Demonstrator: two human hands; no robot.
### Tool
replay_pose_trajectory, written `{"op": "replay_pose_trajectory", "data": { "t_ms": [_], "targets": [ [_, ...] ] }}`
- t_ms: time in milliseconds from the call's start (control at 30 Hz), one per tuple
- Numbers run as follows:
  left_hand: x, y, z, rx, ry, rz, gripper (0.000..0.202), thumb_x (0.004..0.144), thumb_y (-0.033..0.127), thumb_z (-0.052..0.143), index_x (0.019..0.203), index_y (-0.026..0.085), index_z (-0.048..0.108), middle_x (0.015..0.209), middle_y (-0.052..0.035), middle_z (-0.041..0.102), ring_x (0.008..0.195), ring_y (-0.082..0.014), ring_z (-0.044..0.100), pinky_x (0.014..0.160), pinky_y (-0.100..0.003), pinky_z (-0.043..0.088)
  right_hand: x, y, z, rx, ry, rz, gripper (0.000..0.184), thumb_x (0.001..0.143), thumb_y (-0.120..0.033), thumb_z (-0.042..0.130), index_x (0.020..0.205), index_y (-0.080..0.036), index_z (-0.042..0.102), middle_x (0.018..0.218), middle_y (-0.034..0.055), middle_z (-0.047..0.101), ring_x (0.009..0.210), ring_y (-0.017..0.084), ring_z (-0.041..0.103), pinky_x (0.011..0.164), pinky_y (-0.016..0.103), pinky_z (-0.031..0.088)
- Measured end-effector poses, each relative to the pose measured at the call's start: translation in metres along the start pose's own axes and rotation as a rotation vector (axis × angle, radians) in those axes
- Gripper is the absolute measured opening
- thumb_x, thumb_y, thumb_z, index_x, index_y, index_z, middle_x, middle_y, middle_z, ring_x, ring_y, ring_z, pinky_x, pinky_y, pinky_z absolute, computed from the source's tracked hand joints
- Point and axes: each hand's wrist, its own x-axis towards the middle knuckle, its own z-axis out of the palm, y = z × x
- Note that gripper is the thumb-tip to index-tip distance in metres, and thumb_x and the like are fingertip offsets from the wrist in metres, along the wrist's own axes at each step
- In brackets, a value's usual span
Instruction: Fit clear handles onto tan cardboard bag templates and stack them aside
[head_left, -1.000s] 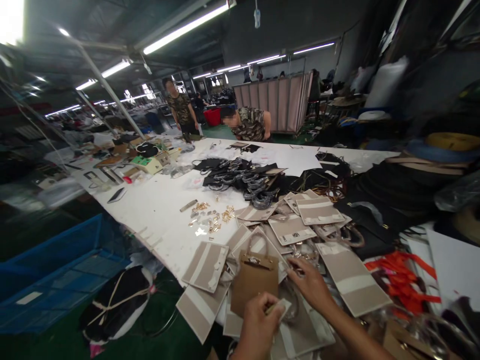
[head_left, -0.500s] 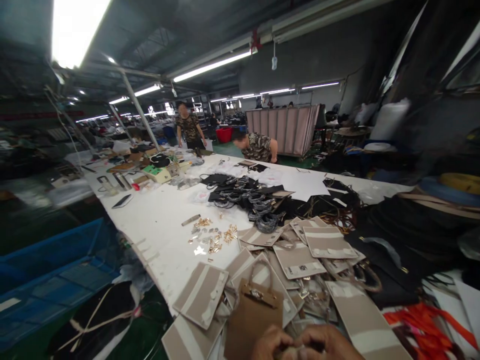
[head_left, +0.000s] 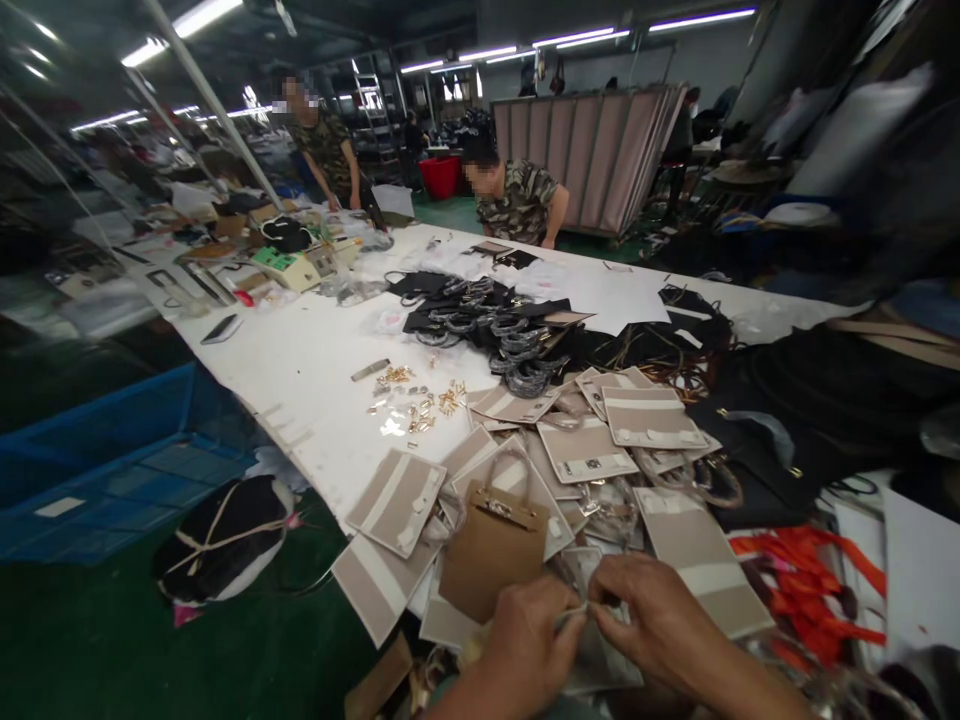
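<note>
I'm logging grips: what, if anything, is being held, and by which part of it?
The left hand pinches a small pale piece, apparently by an edge; the right hand meets it there, but whether it grips too cannot be told.

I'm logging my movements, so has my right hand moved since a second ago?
Yes. Against the brown bag, your right hand has gone from beside its upper right edge to beyond its lower right corner, nearer you.

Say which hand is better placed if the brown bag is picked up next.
Probably the left hand: it appears at the lower edge of the brown bag, while the right hand sits farther off.
</note>
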Motion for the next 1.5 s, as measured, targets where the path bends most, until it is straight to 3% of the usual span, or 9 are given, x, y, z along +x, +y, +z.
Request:
{"op": "replay_pose_trajectory", "data": {
  "t_ms": [167,333,467,567,733,933,1100,1233,1500],
  "targets": [
    [0.014,-0.006,-0.004,0.182,0.011,0.182,0.019,0.096,0.017,0.049,0.086,0.023,0.064,0.085,-0.0055,0.072,0.08,-0.0179,0.068,0.066,-0.031,0.04,0.016,0.014,0.013,0.158,0.03,0.098,0.015,0.08,-0.021,0.053,0.068,-0.023,0.061,0.069,-0.0021,0.067,0.068,0.015,0.06,0.066,0.026,0.04],
    [0.025,-0.012,0.0,0.211,-0.004,0.316,0.023,0.096,0.019,0.049,0.078,0.02,0.064,0.071,-0.0067,0.07,0.066,-0.0175,0.064,0.059,-0.033,0.035,0.044,0.058,0.011,0.214,0.148,0.24,0.018,0.084,-0.03,0.052,0.068,-0.024,0.058,0.067,-0.0015,0.062,0.067,0.017,0.057,0.064,0.027,0.041],
    [0.031,-0.016,0.007,-0.027,0.026,0.11,0.017,0.094,0.023,0.058,0.08,0.02,0.068,0.076,-0.0047,0.072,0.071,-0.0166,0.067,0.064,-0.029,0.041,0.086,0.106,-0.014,0.342,0.209,0.317,0.03,0.089,-0.045,0.05,0.074,-0.022,0.063,0.073,0.0007,0.067,0.073,0.02,0.062,0.069,0.03,0.045],
    [0.035,-0.021,0.01,-0.207,0.026,-0.016,0.013,0.088,0.021,0.064,0.075,0.02,0.067,0.081,-0.0042,0.07,0.077,-0.0166,0.066,0.07,-0.026,0.043,0.124,0.136,-0.028,0.218,0.185,0.345,0.029,0.088,-0.044,0.051,0.078,-0.022,0.067,0.076,0.0009,0.071,0.076,0.02,0.064,0.071,0.03,0.044],
    [0.039,-0.026,0.01,-0.33,0.008,-0.18,0.013,0.087,0.021,0.064,0.074,0.019,0.066,0.08,-0.0024,0.069,0.079,-0.0159,0.063,0.074,-0.026,0.043,0.161,0.166,-0.021,0.039,0.123,0.378,0.021,0.086,-0.037,0.056,0.08,-0.023,0.07,0.076,0.0013,0.072,0.072,0.018,0.062,0.066,0.028,0.037],
    [0.039,-0.028,0.011,-0.33,-0.022,-0.307,0.009,0.082,0.013,0.06,0.078,0.019,0.067,0.081,-0.0016,0.068,0.08,-0.0163,0.062,0.072,-0.026,0.041,0.163,0.178,-0.005,-0.063,0.131,0.378,0.021,0.09,-0.037,0.055,0.088,-0.023,0.069,0.09,0.0036,0.071,0.079,0.018,0.061,0.068,0.029,0.035],
    [0.031,-0.024,0.011,-0.336,-0.036,-0.318,0.02,0.08,0.008,0.06,0.093,0.02,0.071,0.094,-0.0032,0.072,0.089,-0.0181,0.065,0.081,-0.027,0.044,0.157,0.181,0.005,-0.154,0.261,0.377,0.036,0.094,-0.037,0.052,0.126,-0.021,0.061,0.114,0.0083,0.068,0.095,0.02,0.063,0.079,0.03,0.043],
    [0.016,-0.018,0.006,-0.344,-0.026,-0.294,0.03,0.087,0.016,0.06,0.113,0.024,0.072,0.102,-0.0037,0.074,0.098,-0.0196,0.067,0.087,-0.028,0.046,0.154,0.173,0.015,-0.236,0.334,0.415,0.032,0.101,-0.036,0.041,0.117,-0.025,0.066,0.12,0.0081,0.066,0.094,0.021,0.064,0.079,0.033,0.044],
    [-0.023,-0.008,-0.002,-0.273,0.132,-0.421,0.01,0.083,0.02,0.067,0.073,0.016,0.068,0.075,-0.0012,0.066,0.075,-0.0162,0.061,0.07,-0.026,0.039,0.141,0.154,0.023,-0.358,0.407,0.311,0.043,0.099,-0.04,0.043,0.135,-0.019,0.055,0.124,0.0143,0.062,0.104,0.028,0.062,0.089,0.039,0.047]
  ]
}}
